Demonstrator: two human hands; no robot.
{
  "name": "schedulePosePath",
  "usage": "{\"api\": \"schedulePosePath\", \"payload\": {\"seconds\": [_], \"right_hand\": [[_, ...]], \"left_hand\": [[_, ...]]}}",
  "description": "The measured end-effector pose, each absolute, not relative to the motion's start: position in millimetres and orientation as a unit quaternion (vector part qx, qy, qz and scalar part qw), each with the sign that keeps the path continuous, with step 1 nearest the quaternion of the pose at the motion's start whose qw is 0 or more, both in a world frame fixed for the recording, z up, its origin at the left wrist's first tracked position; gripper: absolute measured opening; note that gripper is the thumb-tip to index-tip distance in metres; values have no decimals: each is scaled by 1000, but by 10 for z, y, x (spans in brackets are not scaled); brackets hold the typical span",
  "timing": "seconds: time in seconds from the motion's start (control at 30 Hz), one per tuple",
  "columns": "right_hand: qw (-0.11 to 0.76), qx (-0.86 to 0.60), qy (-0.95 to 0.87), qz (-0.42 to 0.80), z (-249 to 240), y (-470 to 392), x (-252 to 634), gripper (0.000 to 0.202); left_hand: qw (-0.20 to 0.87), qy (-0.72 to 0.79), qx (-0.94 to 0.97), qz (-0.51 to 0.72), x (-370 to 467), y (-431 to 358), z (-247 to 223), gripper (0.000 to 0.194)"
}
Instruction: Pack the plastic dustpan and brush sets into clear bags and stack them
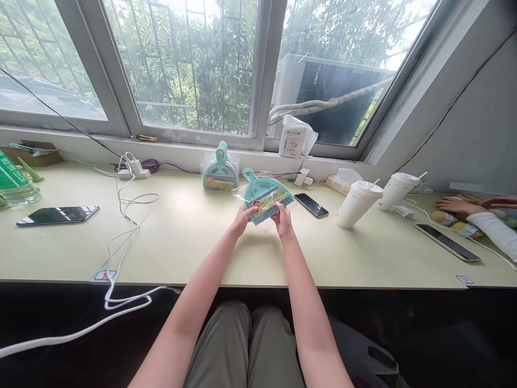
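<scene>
I'm at the holding step: the wrapped dustpan set (264,189) is tilted over the counter (161,253), with the grip of my left hand (243,219) and right hand (284,220) closed on its lower edge. 1 bundle of similar dustpans (220,173) stands behind. I judge moving it calls for 2-handed, even support.

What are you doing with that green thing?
Someone sitting at the table is holding a small green dustpan with a brush, in a clear wrapper, with the left hand and the right hand. More like it stand by the window. A phone and two white cups are to the right. Farther right, another person's hand rests on some yellowish things.
</scene>
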State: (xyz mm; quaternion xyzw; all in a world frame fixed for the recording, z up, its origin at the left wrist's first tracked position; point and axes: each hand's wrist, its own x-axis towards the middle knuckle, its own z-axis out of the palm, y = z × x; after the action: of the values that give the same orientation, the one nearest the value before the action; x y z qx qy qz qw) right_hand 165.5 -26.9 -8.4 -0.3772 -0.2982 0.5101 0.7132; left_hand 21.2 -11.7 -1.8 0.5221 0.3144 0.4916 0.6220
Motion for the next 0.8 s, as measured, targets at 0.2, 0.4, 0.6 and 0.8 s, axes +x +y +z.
{"api": "schedulePosePath", "payload": {"seconds": [0.2, 0.4, 0.6, 0.8], "right_hand": [[719, -331, -331, 514, -28, -363, 1656, 32], [747, -299, -333, 491, -24, -395, 1665, 33], [775, -306, -296, 467, -62, -349, 1679, 35], [745, -294, -332, 498, -56, -357, 1664, 35]], "left_hand": [[625, 287, 522, 504, 172, -176, 64, 54], [709, 232, 547, 380, 237, -375, 39, 57], [716, 230, 531, 391, 257, -266, -8, 52], [695, 218, 455, 513, 226, -150, 23, 48]]}}
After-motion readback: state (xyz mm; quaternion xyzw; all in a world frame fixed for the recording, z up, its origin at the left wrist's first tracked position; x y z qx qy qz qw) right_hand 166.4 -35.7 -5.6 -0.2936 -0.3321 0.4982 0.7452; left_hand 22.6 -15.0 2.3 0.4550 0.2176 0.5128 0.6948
